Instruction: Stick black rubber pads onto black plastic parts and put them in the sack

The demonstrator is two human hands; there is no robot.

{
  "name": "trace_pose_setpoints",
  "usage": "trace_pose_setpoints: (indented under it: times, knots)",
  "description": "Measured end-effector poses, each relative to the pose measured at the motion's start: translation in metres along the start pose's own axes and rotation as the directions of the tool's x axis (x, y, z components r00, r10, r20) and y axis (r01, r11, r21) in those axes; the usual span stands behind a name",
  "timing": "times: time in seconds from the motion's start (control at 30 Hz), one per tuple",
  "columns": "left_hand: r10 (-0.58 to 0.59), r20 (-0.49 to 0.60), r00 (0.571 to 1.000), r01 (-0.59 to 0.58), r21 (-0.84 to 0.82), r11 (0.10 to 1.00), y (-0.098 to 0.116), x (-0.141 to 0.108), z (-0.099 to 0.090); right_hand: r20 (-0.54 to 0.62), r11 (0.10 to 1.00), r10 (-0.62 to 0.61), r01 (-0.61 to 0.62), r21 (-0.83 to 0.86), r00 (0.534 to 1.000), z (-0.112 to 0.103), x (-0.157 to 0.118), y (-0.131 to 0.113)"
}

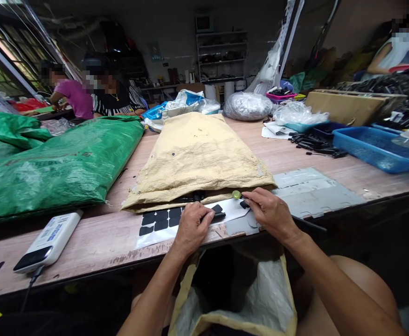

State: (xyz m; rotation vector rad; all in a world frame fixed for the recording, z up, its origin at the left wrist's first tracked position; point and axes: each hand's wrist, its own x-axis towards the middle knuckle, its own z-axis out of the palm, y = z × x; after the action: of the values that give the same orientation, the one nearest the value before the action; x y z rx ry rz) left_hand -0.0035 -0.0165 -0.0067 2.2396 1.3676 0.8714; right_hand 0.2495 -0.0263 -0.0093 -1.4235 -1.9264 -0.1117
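Observation:
My left hand (193, 223) is closed around a short black tube (218, 216), whose end sticks out to the right past the thumb. Fingers of my right hand (269, 212) are pinched on a small tool with a round yellow-green end (236, 194). Close below those fingertips is a small black patch (244, 204); whether it is also held I cannot tell. Under both hands lies a white sheet of black stickers (161, 220). Just behind them, a cream woven sack (204, 154) lies flat, its mouth towards me showing black pieces inside.
A green sack (60, 158) and a white power bank (48, 242) with a cable are on the left. An open sack (270, 298) hangs at my lap. On the right are grey board (319, 189), black pieces (316, 144) and a blue basket (379, 151). Other people sit farther back.

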Motion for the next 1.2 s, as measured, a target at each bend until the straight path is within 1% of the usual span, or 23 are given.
trace_pose_setpoints:
  times: [0.13,0.3,0.43,0.5,0.57,0.63,0.67,0.7,0.73,0.77,0.83,0.9,0.93,0.97,1.0,1.03,1.07,1.13,1.17,1.2]
  knots:
    - [-0.005,0.003,1.0,0.005,-0.012,1.0,0.002,0.0,-0.001,-0.018,0.994,-0.035,0.033,-0.104,0.999,0.007,-0.009,0.004]
    - [-0.014,0.011,1.0,0.014,-0.023,1.0,0.005,-0.002,-0.003,-0.022,0.988,-0.054,0.051,-0.146,0.998,0.012,-0.016,-0.004]
    - [-0.009,0.021,1.0,0.009,-0.001,1.0,0.004,-0.002,-0.003,-0.024,0.986,-0.04,0.036,-0.163,0.999,0.013,-0.017,-0.006]
    - [-0.002,0.019,1.0,0.001,0.032,0.999,0.009,-0.005,-0.004,-0.02,0.985,-0.037,0.033,-0.168,0.999,0.014,-0.018,-0.005]
    - [0.038,0.022,0.999,-0.039,0.043,0.998,0.021,-0.016,-0.006,-0.015,0.985,-0.036,0.033,-0.17,0.999,0.014,-0.018,-0.005]
    - [0.109,0.088,0.99,-0.107,-0.021,0.994,0.036,-0.035,-0.004,-0.016,0.985,-0.039,0.036,-0.171,0.999,0.014,-0.019,-0.005]
    - [0.145,0.158,0.977,-0.134,-0.083,0.988,0.042,-0.047,-0.001,-0.017,0.985,-0.042,0.038,-0.17,0.999,0.014,-0.019,-0.004]
    - [0.176,0.247,0.953,-0.145,-0.142,0.979,0.047,-0.06,0.005,-0.018,0.985,-0.044,0.041,-0.17,0.999,0.014,-0.019,-0.004]
    - [0.177,0.333,0.926,-0.128,-0.164,0.978,0.05,-0.073,0.013,-0.019,0.985,-0.047,0.043,-0.17,0.999,0.014,-0.019,-0.004]
    - [0.149,0.417,0.897,-0.097,-0.144,0.985,0.051,-0.085,0.021,-0.02,0.984,-0.048,0.044,-0.17,0.999,0.014,-0.019,-0.004]
    - [0.021,0.525,0.851,-0.005,-0.032,0.999,0.047,-0.104,0.04,-0.019,0.984,-0.047,0.043,-0.171,0.999,0.014,-0.019,-0.003]
    - [-0.101,0.579,0.809,0.072,0.073,0.995,0.04,-0.114,0.052,-0.014,0.984,-0.044,0.041,-0.173,0.999,0.015,-0.019,-0.003]
    - [-0.125,0.596,0.793,0.093,0.086,0.992,0.038,-0.115,0.054,-0.01,0.984,-0.042,0.039,-0.174,0.999,0.015,-0.019,-0.003]
    - [-0.124,0.603,0.788,0.104,0.068,0.992,0.037,-0.113,0.053,-0.008,0.984,-0.04,0.038,-0.175,0.999,0.015,-0.019,-0.003]
    - [-0.105,0.591,0.8,0.109,0.029,0.994,0.037,-0.108,0.048,-0.006,0.983,-0.04,0.039,-0.177,0.999,0.015,-0.019,-0.003]
    - [-0.078,0.556,0.827,0.11,-0.023,0.994,0.037,-0.1,0.04,-0.005,0.983,-0.041,0.039,-0.179,0.999,0.015,-0.019,-0.003]
    - [-0.057,0.497,0.866,0.109,-0.077,0.991,0.037,-0.09,0.029,-0.008,0.983,-0.041,0.039,-0.181,0.999,0.015,-0.019,-0.004]
    - [-0.057,0.314,0.948,0.103,-0.131,0.986,0.031,-0.062,0.002,-0.019,0.982,-0.042,0.038,-0.183,0.999,0.015,-0.019,-0.004]
    - [-0.07,0.21,0.975,0.098,-0.126,0.987,0.025,-0.047,-0.012,-0.024,0.982,-0.04,0.035,-0.184,0.999,0.015,-0.019,-0.004]
    - [-0.076,0.099,0.992,0.084,-0.078,0.993,0.017,-0.032,-0.025,-0.028,0.982,-0.038,0.032,-0.185,0.999,0.015,-0.019,-0.005]
